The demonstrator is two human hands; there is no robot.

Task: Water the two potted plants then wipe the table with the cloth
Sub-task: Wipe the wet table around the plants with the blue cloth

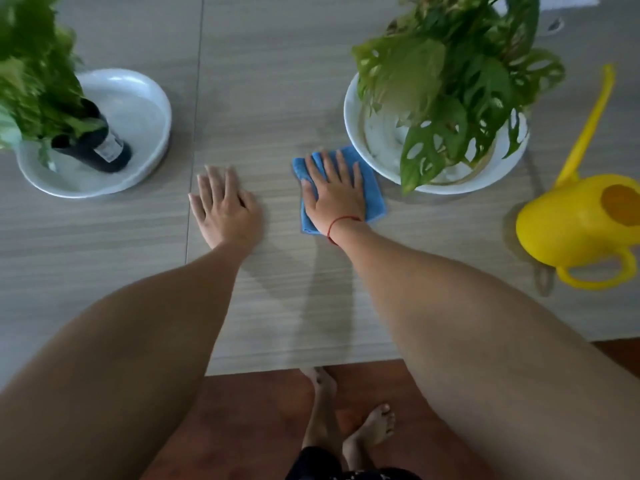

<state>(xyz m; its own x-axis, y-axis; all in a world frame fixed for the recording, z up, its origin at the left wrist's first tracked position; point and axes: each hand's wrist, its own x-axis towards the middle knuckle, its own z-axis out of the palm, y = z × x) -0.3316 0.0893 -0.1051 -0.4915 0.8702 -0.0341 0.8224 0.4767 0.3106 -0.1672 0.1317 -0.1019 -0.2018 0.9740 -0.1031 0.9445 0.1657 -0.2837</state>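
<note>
A folded blue cloth [375,199] lies on the grey wood-grain table [270,98], and my right hand [334,190] presses flat on it with fingers spread, just left of the right plant's dish. My left hand [225,206] rests flat on the bare table, holding nothing. On the left, a leafy plant [31,81] stands in a dark bottle [100,143] inside a white dish [138,109]. On the right, a plant with holed leaves [450,81] sits in a white dish [485,178]. A yellow watering can [581,223] stands at the far right.
The table's near edge [294,367] runs across the lower middle, with reddish floor and my bare feet [367,427] below it. A seam in the tabletop [194,133] runs away from me beside my left hand. Something white lies at the far right corner [568,0].
</note>
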